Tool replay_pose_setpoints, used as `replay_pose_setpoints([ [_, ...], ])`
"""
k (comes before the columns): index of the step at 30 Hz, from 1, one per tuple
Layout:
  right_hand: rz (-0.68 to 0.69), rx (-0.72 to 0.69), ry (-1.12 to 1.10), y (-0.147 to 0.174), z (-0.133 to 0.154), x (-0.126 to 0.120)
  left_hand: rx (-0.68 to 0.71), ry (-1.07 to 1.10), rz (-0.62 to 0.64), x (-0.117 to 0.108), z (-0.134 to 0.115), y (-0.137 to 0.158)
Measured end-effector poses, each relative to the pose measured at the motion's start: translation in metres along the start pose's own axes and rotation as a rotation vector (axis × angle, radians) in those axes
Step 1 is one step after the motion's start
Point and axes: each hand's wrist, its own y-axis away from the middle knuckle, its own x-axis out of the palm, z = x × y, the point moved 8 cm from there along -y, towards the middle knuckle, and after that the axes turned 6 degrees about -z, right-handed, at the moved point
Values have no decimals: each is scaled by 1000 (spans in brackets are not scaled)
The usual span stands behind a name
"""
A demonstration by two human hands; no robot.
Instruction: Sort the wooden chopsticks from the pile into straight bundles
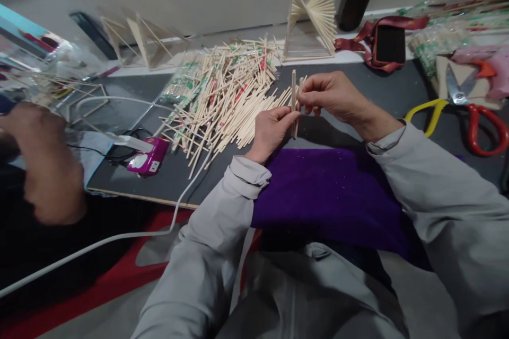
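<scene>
My left hand [273,128] is closed, its thumb and fingertips pinching a wooden chopstick [294,87] that stands upright. Close to its right, my right hand [332,96] pinches another chopstick [301,82] by its upper part; the fingers hide much of it. Both hands are above the dark tabletop, just beyond a purple cloth [318,190]. Left of them lies a large loose heap of chopsticks [238,95], with bits of green and red printed wrapping among them.
Behind the heap stands a twisted chopstick structure [314,16]; others [141,42] are farther left. Red-and-yellow scissors [457,98], a pink glue gun [491,66] and a device on a red lanyard [389,45] lie right. A co-worker's arm [47,164], magenta power adapter [149,158] and white cable [175,214] are left.
</scene>
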Motion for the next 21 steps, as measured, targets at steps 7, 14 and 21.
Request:
replay_pose_setpoints([
  [7, -277, 305, 63, -8, -39, -36, 532, -120, 95, 28, -63, 47],
  [14, -313, 325, 153, -23, -55, -20, 734, -206, 164, 46, -74, 70],
  [21, -230, 303, 595, -26, -59, -41, 734, -192, 139, 41, -74, 67],
])
